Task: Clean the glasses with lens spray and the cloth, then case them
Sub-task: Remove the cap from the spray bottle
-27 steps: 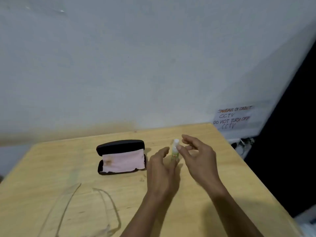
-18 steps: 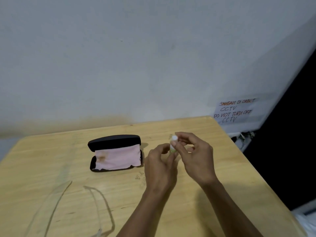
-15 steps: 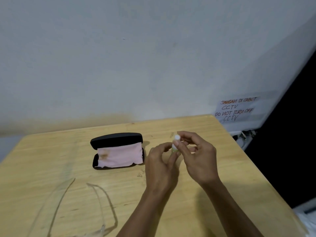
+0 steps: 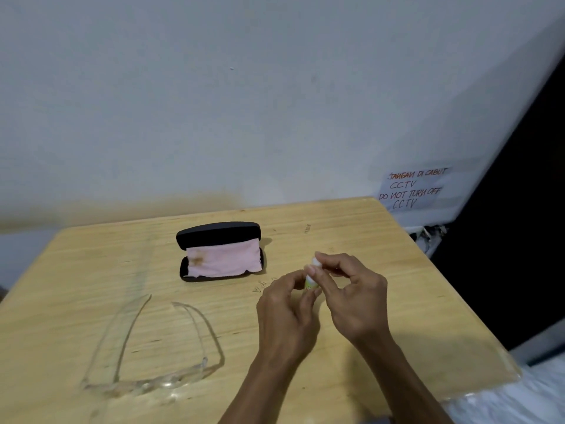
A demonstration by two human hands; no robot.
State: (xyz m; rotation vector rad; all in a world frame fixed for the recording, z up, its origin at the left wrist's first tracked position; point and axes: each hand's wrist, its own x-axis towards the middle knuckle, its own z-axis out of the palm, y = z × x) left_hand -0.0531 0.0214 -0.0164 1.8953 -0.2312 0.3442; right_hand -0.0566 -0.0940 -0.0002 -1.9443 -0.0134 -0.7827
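Two hands [image 4: 287, 310] [image 4: 354, 301] grip one spray bottle [image 4: 312, 278] beside one case [image 4: 220, 250].

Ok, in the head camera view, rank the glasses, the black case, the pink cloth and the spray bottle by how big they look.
1. Glasses, though nearest the camera
2. Black case
3. Pink cloth
4. Spray bottle, partly hidden by both hands

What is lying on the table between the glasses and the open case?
Nothing: in the head view, only bare wooden table separates the clear glasses from the black case holding the pink cloth.
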